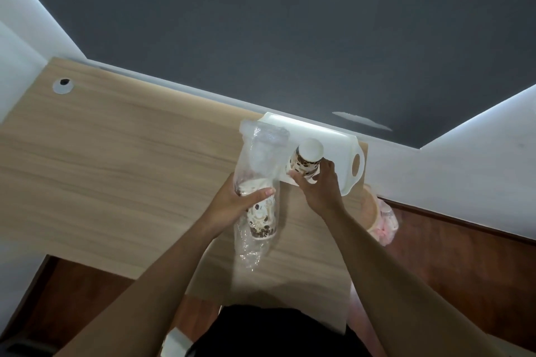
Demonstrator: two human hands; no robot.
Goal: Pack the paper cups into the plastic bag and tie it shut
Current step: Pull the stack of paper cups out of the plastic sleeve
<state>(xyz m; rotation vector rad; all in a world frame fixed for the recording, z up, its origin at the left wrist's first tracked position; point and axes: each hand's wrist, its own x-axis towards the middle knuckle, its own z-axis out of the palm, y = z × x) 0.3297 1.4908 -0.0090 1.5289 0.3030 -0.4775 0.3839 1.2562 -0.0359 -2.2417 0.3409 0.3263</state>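
A clear plastic bag stands over the wooden table, with its crumpled end trailing toward me. Inside it sits a paper cup with brown dots. My left hand grips the bag around that cup, thumb across the front. To the right, my right hand holds a second dotted paper cup, white base up, just above a white tray. The two cups are apart, with the bag's upper part beside the held cup.
The wooden table meets a dark grey wall at the back and has a round cable hole at far left. A pink and beige object sits off the table's right edge above a red-brown floor.
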